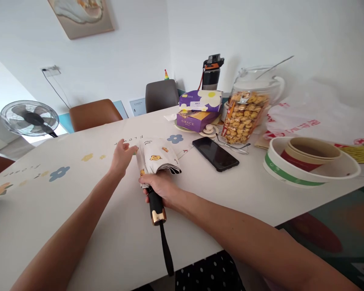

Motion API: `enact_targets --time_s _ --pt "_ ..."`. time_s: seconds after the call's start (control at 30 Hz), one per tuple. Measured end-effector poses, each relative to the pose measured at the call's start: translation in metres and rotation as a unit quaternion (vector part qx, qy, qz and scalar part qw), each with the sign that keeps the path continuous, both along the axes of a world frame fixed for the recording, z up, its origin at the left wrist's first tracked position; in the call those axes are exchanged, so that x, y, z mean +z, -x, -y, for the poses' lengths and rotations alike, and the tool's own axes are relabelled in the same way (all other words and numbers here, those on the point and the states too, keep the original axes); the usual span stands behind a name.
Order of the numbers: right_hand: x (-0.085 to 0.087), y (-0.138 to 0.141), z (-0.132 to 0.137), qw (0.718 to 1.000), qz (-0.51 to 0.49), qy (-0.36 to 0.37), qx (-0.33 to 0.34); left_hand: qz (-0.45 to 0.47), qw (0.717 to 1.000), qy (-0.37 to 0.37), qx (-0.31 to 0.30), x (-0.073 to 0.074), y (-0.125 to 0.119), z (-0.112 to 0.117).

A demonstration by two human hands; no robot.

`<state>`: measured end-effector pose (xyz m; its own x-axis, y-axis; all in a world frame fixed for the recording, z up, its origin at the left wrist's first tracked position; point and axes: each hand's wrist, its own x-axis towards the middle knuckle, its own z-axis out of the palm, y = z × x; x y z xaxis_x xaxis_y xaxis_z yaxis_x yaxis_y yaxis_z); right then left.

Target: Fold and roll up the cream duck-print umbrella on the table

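Note:
A folded umbrella [157,155] in white cloth with small yellow-orange figures lies over the table, its canopy loosely gathered. Its black handle [155,202] has a gold end, from which a black wrist strap [166,248] hangs toward me. My right hand [162,186] is wrapped round the umbrella where the lower canopy meets the handle. At the canopy's left edge is my left hand [123,157], thumb and fingers apart. Its thumb tip reaches the cloth's edge; whether it touches I cannot tell.
Right of the umbrella lies a black phone [215,153]. Behind it stand glasses [233,144], a purple box [197,120], a tissue pack [202,100], a snack bag [245,115], a glass pitcher [257,76] and a bottle [211,72]. Paper bowls [294,174] sit at right.

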<state>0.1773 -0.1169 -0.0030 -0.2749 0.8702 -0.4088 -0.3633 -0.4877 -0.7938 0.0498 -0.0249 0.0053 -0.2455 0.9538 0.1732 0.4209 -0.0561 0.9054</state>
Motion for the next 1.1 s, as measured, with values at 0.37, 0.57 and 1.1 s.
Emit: enact_targets --time_s 0.37,0.57,1.1 --pt "-0.004 -0.005 -0.005 0.999 -0.002 0.032 0.041 -0.497 0.720 0.041 -0.482 0.042 -0.093 -0.007" --pt "-0.007 -0.007 -0.006 0.998 -0.029 0.021 0.044 -0.608 0.652 0.041 -0.451 0.039 -0.114 -0.013" --pt "0.001 -0.008 -0.004 0.997 0.025 0.020 0.071 -0.506 0.713 0.033 -0.483 0.041 -0.088 -0.015"
